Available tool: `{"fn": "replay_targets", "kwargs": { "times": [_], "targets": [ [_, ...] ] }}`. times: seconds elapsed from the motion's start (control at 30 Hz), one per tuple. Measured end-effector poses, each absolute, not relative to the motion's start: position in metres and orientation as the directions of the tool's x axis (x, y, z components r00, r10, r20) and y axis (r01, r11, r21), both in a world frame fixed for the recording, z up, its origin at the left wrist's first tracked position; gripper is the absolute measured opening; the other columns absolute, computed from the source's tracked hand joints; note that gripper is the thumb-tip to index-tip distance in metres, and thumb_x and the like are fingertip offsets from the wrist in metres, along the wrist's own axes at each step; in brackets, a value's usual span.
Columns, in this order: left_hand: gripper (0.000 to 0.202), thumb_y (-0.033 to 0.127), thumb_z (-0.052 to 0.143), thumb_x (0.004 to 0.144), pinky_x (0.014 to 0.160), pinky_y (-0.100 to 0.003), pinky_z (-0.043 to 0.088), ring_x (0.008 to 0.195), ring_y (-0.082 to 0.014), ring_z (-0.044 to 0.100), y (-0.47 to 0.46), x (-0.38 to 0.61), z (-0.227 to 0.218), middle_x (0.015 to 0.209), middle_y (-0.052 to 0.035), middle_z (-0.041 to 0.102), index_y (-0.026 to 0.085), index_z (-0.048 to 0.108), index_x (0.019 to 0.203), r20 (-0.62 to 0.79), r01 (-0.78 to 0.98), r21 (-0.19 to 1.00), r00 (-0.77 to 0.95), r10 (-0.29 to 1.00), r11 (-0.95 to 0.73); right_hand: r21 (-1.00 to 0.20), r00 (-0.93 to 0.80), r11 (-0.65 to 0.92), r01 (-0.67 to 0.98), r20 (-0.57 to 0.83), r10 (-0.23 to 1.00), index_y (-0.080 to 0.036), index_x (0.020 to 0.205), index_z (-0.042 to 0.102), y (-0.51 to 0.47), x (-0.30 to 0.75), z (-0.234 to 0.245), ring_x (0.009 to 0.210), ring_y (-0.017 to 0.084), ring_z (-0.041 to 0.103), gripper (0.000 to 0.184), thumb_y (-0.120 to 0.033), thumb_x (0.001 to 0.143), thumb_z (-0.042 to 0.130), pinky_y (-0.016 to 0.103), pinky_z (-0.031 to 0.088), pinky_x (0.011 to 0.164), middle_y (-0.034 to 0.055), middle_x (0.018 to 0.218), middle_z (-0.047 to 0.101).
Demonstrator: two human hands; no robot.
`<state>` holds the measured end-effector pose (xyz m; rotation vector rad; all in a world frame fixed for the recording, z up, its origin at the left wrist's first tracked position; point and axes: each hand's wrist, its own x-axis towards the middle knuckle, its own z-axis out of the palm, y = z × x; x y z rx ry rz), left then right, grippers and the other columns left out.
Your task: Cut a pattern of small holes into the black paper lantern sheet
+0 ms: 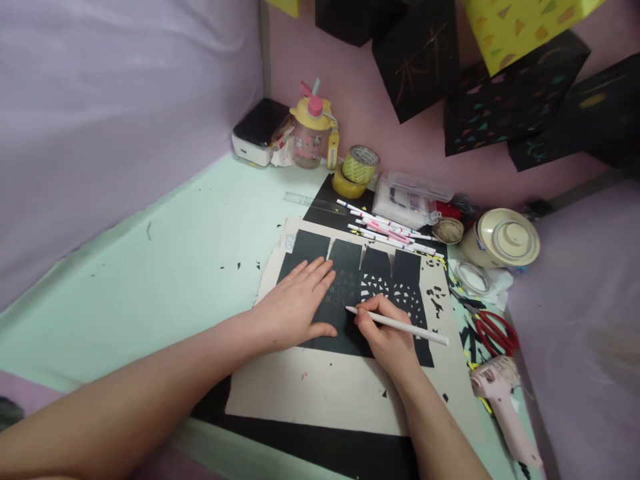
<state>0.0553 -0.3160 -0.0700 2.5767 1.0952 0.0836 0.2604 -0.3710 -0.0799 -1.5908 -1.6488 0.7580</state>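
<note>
Black card (345, 340) with notched flaps along its far edge lies on a large white sheet (320, 387). Small shapes are cut out of its right part, and faint pencil-like marks show near the middle. My left hand (295, 303) rests flat on the card's left part, fingers spread. In my right hand (387, 333) is a slim white pen (415, 328), gripped between thumb and fingers. Its tip meets or nearly meets the card beside the faint marks; exact contact cannot be made out.
Several white pens (390, 230) lie beyond the card, near a clear ruler (313, 201) and tape rolls (357, 167). Red-handled scissors (495, 333) and a pink glue gun (507, 407) are on the right, by a lidded tin (505, 237). A drinking bottle (311, 133) stands behind; black scraps are scattered about.
</note>
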Motion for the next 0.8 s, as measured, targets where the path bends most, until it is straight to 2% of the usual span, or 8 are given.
{"fn": "replay_targets", "kwargs": {
  "times": [0.5,0.8],
  "targets": [
    [0.091,0.070,0.052,0.082,0.119,-0.045,0.015,0.147,-0.0301,0.012,-0.3166,0.0542,-0.0689,0.158,-0.0162,0.019,0.009,0.032,0.147,-0.051,0.677,0.361,0.701,0.711,-0.641,-0.836,0.019,0.075,0.544,0.102,0.995,-0.021,0.078,0.064,-0.3712,0.2591,-0.0815,0.066,0.016,0.064,0.015,-0.028,0.089,0.055,0.024,0.047,0.060,0.0007,0.072,0.069],
    [0.095,0.070,0.054,0.080,0.119,-0.043,0.013,0.148,-0.0299,0.010,-0.3160,0.0555,-0.0681,0.158,-0.0157,0.016,0.007,0.030,0.148,-0.098,0.696,0.317,0.700,0.707,-0.645,-0.833,0.018,0.077,0.548,0.103,0.995,-0.021,0.077,0.062,-0.3711,0.2584,-0.0795,0.064,0.015,0.061,0.014,-0.027,0.087,0.056,0.024,0.045,0.059,0.0000,0.071,0.068]
  ]
}}
